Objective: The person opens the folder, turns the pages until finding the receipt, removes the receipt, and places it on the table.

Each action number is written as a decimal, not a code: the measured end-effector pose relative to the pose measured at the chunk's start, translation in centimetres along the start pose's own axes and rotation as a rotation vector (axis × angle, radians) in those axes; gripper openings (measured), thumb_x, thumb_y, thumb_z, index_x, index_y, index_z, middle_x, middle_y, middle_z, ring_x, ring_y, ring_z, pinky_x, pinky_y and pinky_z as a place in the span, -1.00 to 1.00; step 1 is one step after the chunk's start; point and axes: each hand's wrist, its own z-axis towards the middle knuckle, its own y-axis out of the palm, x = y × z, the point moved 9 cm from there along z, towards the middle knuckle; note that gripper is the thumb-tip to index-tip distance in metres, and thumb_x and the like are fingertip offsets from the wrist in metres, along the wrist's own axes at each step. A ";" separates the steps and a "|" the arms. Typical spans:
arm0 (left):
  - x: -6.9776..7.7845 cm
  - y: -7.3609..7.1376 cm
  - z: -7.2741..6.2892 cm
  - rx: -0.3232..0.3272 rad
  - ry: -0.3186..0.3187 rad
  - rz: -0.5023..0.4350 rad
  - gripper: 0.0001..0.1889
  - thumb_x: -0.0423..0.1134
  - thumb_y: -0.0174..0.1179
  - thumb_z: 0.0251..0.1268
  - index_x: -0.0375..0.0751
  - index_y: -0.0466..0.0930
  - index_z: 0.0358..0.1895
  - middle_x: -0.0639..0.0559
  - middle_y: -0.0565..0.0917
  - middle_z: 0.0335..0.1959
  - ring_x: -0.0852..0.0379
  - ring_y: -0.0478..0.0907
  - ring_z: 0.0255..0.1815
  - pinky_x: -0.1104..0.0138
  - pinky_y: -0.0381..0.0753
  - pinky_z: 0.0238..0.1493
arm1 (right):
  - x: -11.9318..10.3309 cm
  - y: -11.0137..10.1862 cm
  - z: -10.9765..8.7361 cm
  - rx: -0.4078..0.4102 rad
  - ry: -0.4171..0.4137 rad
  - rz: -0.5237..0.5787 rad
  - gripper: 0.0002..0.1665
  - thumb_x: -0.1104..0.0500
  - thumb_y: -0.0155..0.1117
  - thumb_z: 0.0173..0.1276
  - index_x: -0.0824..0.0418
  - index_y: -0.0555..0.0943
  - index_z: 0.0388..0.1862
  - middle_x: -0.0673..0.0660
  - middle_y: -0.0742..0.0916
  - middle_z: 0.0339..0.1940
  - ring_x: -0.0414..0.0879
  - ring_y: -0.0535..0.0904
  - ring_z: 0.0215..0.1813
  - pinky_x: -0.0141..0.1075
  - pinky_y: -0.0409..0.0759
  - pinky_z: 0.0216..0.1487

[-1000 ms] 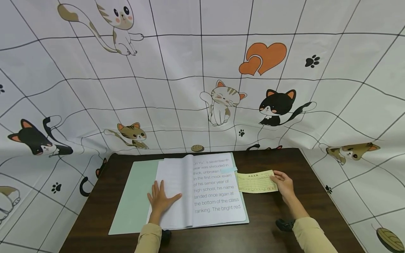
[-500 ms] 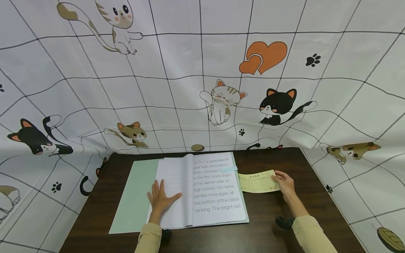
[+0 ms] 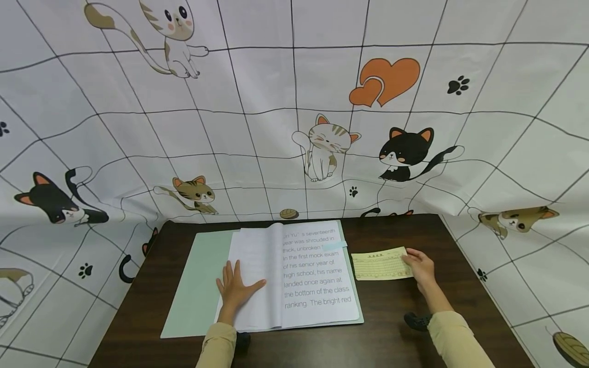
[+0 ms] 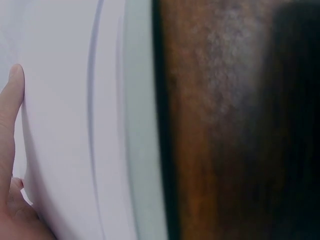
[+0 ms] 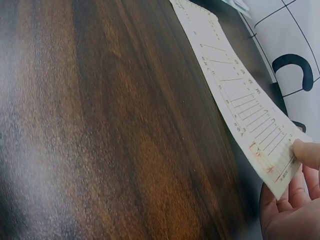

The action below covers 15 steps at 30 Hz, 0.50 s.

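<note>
My left hand (image 3: 235, 292) lies with fingers spread on the left-hand page of an open document (image 3: 317, 278) of large printed text. Its pages rest on a pale green folder (image 3: 198, 286). A light blue tab (image 3: 335, 246) crosses the right page near its upper right edge. My right hand (image 3: 421, 268) pinches the right end of a yellow printed form (image 3: 382, 264) between thumb and fingers. In the right wrist view the thumb lies on top of the form (image 5: 250, 107), fingers beneath. A narrow gap separates the form from the folder's right edge.
The dark wooden table (image 3: 391, 327) carries everything. Behind it and at both sides hangs a white gridded curtain (image 3: 257, 82) printed with cats. Dark bands, partly hidden, show near both wrists.
My right hand has drawn the yellow form a little to the right, from touching the folder's edge to apart from it. The left hand stays on the page.
</note>
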 end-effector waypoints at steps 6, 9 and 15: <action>-0.2 0.0 -0.1 -0.005 -0.005 0.005 0.24 0.21 0.43 -0.08 -0.37 -0.10 0.54 -0.43 -0.25 0.57 -0.42 -0.36 0.58 -0.33 -0.51 0.44 | 0.4 -0.4 0.1 0.030 0.010 -0.007 -0.44 0.16 0.15 0.44 0.37 0.38 0.34 0.17 0.64 0.03 -0.59 0.39 -0.36 -0.62 0.43 -0.26; -0.2 -0.2 -0.2 -0.006 -0.008 0.014 0.23 0.21 0.43 -0.08 -0.36 -0.11 0.54 -0.42 -0.26 0.58 -0.41 -0.36 0.58 -0.32 -0.50 0.44 | 0.5 -0.6 0.1 0.032 0.018 0.007 -0.43 0.16 0.16 0.44 0.36 0.37 0.35 -0.06 0.66 -0.14 -0.59 0.39 -0.35 -0.63 0.41 -0.25; 0.4 -0.5 -0.6 0.006 0.006 0.012 0.21 0.19 0.41 -0.06 -0.37 -0.09 0.53 -0.44 -0.24 0.57 -0.43 -0.34 0.58 -0.33 -0.47 0.44 | 0.6 -1.2 -0.1 0.035 0.006 0.049 -0.44 0.20 0.16 0.42 0.38 0.38 0.34 -0.46 0.53 -0.44 -0.65 0.37 -0.36 -0.69 0.36 -0.24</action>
